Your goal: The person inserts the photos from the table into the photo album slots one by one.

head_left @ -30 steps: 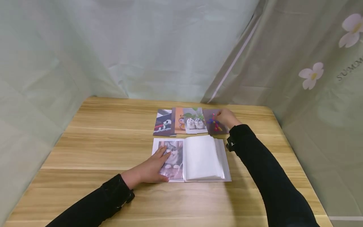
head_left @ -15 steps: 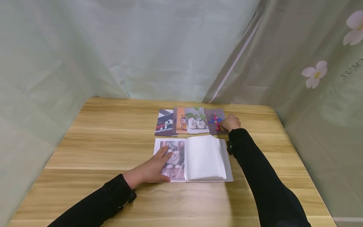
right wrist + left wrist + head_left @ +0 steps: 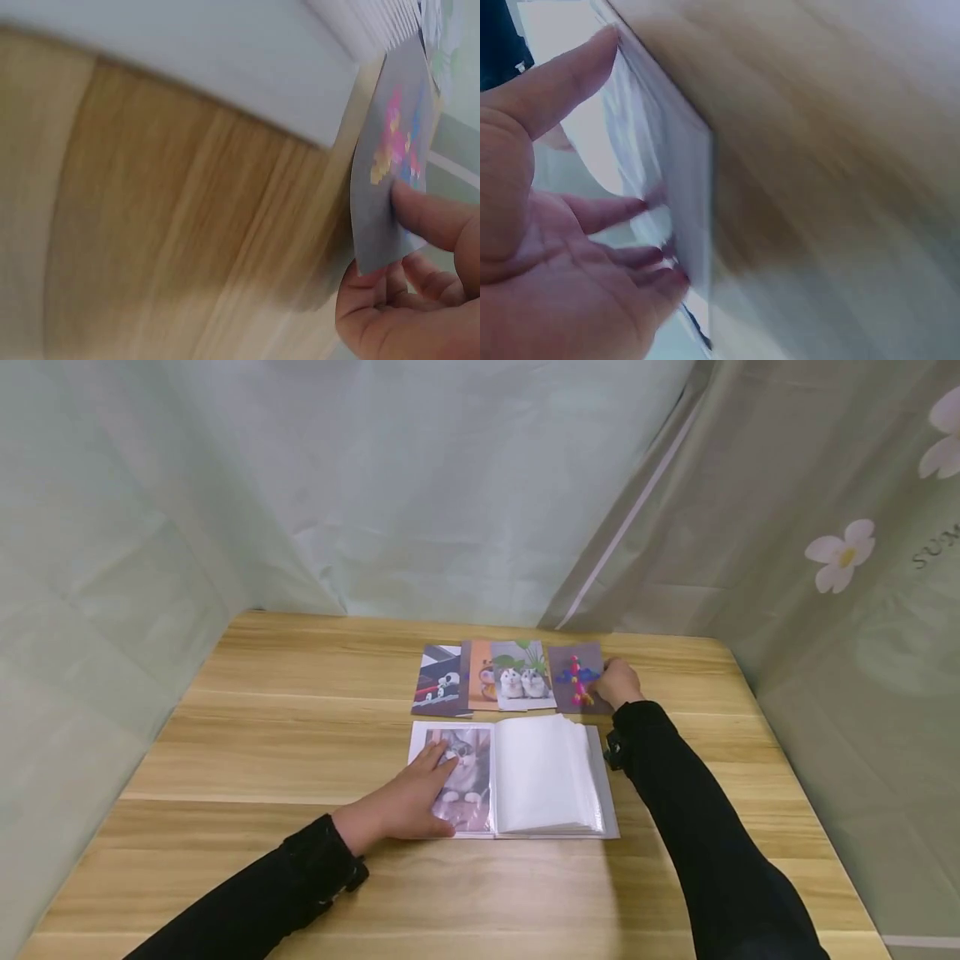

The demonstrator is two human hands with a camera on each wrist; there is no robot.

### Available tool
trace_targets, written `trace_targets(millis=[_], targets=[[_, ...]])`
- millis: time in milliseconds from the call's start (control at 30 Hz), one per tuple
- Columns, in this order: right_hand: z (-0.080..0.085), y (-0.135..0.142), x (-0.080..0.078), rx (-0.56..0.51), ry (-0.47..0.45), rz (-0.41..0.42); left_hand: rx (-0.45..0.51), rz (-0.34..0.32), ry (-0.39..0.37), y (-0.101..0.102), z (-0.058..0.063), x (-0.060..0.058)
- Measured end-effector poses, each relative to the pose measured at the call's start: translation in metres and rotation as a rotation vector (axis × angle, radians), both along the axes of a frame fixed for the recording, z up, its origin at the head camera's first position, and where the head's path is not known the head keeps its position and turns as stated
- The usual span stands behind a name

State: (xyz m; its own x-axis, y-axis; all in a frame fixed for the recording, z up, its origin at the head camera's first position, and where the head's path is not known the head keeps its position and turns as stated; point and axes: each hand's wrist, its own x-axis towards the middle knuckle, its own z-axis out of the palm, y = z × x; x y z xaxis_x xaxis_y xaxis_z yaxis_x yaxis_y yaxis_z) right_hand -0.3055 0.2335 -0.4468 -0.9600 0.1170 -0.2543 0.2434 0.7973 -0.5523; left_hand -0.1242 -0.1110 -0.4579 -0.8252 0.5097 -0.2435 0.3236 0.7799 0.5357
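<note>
My left hand (image 3: pixel 401 800) rests with spread fingers on the left page of an open photo album (image 3: pixel 542 777), over a cat photo (image 3: pixel 468 777) in its sleeve. Seen in the left wrist view, the fingertips of that hand (image 3: pixel 577 240) touch the page and the thumb lies at the album's edge (image 3: pixel 686 187). With my right hand (image 3: pixel 620 682) I pinch the right edge of a dark photo card (image 3: pixel 562 697) printed with a bright pink and blue figure. The right wrist view has the thumb on the card's face (image 3: pixel 373 217) and fingers behind it, its near end raised off the table.
Left of the held card lie a hamster photo (image 3: pixel 523 681), an orange-backed photo (image 3: pixel 482 693) and a dark cartoon photo (image 3: pixel 437 689), partly overlapping. All rest on a wooden table (image 3: pixel 262 735), behind which a pale curtain (image 3: pixel 412 485) hangs.
My right hand has drawn back from the pink and blue figure to the card's right edge and now pinches it. The left hand stays on the album page.
</note>
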Motion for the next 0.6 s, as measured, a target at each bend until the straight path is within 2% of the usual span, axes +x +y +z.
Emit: trace_targets(millis=[167, 300, 433, 600], targets=[[0.004, 0.009, 0.003, -0.010, -0.007, 0.004, -0.021, 0.007, 0.090, 0.018, 0.005, 0.002], [0.007, 0.024, 0.005, -0.067, -0.019, -0.024, -0.008, -0.075, 0.152, 0.042, 0.008, -0.001], [0.006, 0.038, 0.005, -0.188, -0.031, -0.086, -0.055, -0.176, 0.217, 0.065, 0.007, -0.005], [0.010, 0.046, 0.009, -0.411, -0.078, -0.134, -0.127, -0.221, 0.262, 0.077, 0.005, -0.008]])
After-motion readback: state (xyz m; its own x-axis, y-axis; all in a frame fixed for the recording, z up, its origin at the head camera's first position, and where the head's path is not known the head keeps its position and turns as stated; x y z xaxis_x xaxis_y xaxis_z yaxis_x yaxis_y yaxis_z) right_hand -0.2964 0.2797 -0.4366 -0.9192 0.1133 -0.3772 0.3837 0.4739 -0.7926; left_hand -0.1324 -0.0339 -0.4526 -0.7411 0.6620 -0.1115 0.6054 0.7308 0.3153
